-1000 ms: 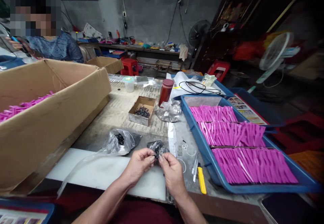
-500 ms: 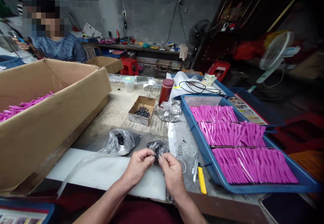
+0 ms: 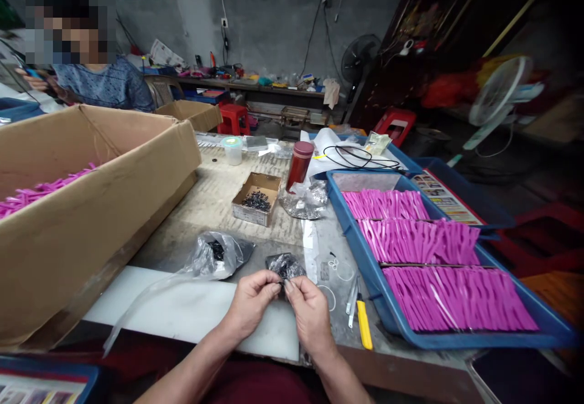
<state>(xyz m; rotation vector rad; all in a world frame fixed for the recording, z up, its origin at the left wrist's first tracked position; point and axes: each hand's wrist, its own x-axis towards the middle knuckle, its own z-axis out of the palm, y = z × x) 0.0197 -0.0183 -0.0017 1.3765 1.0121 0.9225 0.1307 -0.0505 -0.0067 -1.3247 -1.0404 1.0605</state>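
My left hand (image 3: 254, 299) and my right hand (image 3: 308, 306) meet at the front of the table, thumbs and forefingers pinched close together. Whatever sits between the fingertips is small and dark, too small to name. Just beyond them lies a clear plastic bag (image 3: 285, 264) of black parts. To its left rests a larger plastic bag (image 3: 223, 255), also with black pieces inside. A white sheet (image 3: 182, 306) lies under my left hand. Farther back stands a small cardboard box (image 3: 256, 199) of tiny black parts.
A big cardboard box (image 3: 114, 191) with pink pieces stands left. On the right, a blue tray (image 3: 438, 338) holds rows of pink pieces. A yellow-handled tool (image 3: 364, 325) lies beside it. A dark red tumbler (image 3: 300, 165) stands behind. Another person (image 3: 104, 84) sits at far left.
My hands stay pinched at nearly the same spot, the fingertips now slightly closer together. The person at far left has leaned a little to the left.
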